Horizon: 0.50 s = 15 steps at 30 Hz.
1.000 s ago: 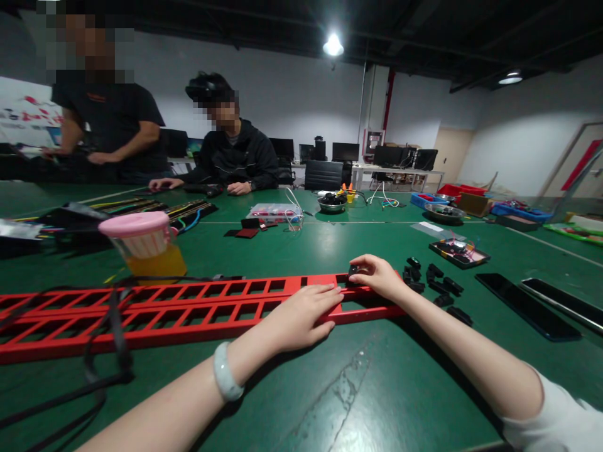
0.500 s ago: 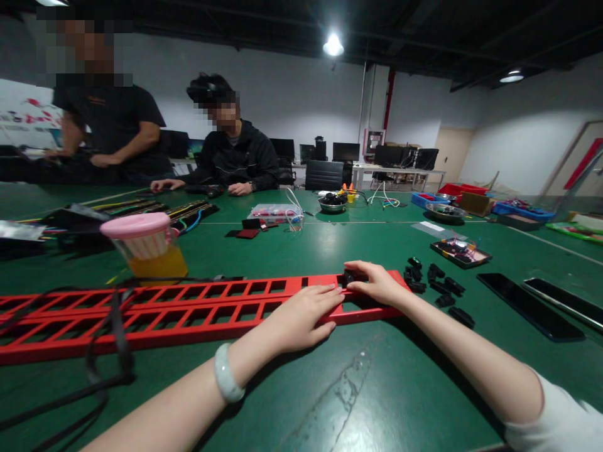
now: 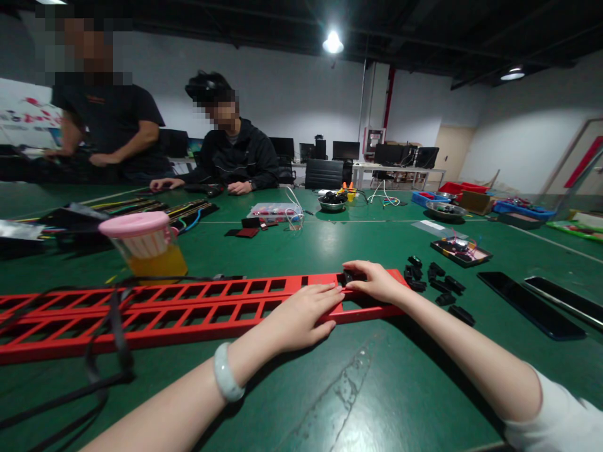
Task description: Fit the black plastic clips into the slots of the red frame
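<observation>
Head view — left hand (image 3: 301, 314) flat on red frame (image 3: 164, 307); right hand (image 3: 374, 282) pinches black clip (image 3: 348, 277).

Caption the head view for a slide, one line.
A red slotted frame on a green table: left hand flat on it, right hand holding a small black part at its end.

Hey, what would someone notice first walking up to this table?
The long red slotted frame lying across the green table stands out most, with the left hand flat on its right end and the right hand pinching a small black part at a slot there. Behind the frame on the left stands a pink-lidded cup of orange drink; loose black pieces lie to the right.
</observation>
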Available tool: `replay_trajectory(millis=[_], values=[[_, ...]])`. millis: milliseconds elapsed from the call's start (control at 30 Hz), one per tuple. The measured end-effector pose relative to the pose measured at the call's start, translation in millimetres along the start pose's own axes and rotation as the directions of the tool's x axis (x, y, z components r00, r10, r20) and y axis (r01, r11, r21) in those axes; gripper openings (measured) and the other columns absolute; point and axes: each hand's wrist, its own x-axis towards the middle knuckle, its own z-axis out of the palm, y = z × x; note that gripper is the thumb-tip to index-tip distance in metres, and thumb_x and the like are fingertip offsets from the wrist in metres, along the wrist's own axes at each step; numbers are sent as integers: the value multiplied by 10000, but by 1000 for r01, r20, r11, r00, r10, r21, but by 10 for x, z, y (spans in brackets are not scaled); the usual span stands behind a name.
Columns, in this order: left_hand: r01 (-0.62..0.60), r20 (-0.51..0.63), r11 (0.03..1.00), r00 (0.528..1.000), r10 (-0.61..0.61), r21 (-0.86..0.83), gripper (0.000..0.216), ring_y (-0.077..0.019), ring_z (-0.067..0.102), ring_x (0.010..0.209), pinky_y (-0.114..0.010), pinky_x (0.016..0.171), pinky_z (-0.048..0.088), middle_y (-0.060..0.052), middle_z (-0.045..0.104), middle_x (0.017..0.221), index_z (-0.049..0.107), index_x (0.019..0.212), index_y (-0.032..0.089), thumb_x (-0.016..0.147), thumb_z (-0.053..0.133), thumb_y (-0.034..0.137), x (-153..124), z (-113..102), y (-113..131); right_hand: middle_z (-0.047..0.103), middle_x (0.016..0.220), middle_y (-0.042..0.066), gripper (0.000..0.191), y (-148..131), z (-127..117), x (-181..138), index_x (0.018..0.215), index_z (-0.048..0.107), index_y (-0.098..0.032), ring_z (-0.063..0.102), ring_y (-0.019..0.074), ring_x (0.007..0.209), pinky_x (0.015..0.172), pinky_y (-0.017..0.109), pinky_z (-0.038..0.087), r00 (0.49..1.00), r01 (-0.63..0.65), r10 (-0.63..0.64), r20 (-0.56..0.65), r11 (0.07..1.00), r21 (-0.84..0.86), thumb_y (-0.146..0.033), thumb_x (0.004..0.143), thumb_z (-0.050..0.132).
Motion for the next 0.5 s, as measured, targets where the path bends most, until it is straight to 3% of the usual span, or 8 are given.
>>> replay_trajectory(millis=[500], values=[[-5, 9, 1000, 1000, 5, 1, 534, -221, 361, 1212, -381, 1003, 299, -67, 412, 1319, 366, 1286, 230, 772, 510, 238, 2, -11, 4, 639, 983, 34, 306, 48, 7, 21, 999, 580, -203, 584, 165, 881, 779, 299, 450, 999, 51, -51, 14, 999, 7, -285, 705, 609]])
